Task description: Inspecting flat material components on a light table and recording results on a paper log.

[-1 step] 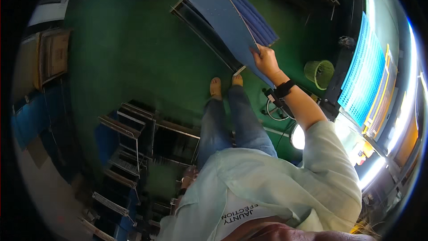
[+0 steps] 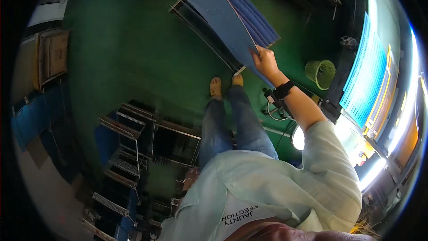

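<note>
My right hand (image 2: 266, 61), with a black band on its wrist, is closed on the edge of a large flat blue sheet (image 2: 218, 15). The thumb lies on the near face of the sheet. Extending past the top of the view, the sheet leans over a dark rack (image 2: 200, 31) that stands on the floor by my feet. Several more blue sheets (image 2: 252, 13) stand packed together just right of the held one. My left hand (image 2: 191, 176) hangs low beside my left thigh, near the slotted racks; its fingers are partly hidden and dim.
Slotted metal racks (image 2: 118, 127) crowd the lower left. A green wastebasket (image 2: 320, 73) stands on the green floor (image 2: 129, 40) to the right. Beyond it is a brightly lit bench with a perforated blue mat (image 2: 365, 76). Cardboard boxes (image 2: 54, 56) sit at the far left.
</note>
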`<state>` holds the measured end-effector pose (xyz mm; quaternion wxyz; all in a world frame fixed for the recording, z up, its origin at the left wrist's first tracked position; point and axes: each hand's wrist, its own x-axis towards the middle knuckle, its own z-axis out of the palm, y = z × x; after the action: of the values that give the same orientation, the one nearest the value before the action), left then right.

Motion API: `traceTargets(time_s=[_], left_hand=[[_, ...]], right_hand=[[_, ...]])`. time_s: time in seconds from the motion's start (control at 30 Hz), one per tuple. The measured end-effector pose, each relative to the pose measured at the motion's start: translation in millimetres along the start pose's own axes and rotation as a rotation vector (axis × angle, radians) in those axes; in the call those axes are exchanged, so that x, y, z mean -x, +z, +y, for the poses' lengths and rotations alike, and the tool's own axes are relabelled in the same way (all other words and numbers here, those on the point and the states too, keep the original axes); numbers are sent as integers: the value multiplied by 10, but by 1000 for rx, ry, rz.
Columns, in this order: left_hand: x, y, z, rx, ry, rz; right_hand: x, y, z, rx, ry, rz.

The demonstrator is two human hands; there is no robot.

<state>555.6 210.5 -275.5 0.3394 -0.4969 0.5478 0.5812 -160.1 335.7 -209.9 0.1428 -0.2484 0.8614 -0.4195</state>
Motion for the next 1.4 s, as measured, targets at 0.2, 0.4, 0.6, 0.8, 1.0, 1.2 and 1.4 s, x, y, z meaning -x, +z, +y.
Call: traceTargets(time_s=[0.2,0.4,0.6,0.8,1.0,1.2,1.4], left_hand=[[51,565,833,-470,238,37],[304,639,1105,296,-455,144],[248,726,1738,3,-169,51],[355,585,1333,-91,-144,171],[209,814,1351,59,-308,156],[166,825,1191,-345,21,85],[-76,1039,1405,-354,-12,23]], right_hand=[[197,126,775,167,35,-56],[186,378,863,103,-6,-23],[196,223,968,175,37,-79],[123,482,797,55,-37,-36],[167,433,942,125,17,-41],[44,489,932,187,-8,-50],[-224,507,1119,300,33,-107]])
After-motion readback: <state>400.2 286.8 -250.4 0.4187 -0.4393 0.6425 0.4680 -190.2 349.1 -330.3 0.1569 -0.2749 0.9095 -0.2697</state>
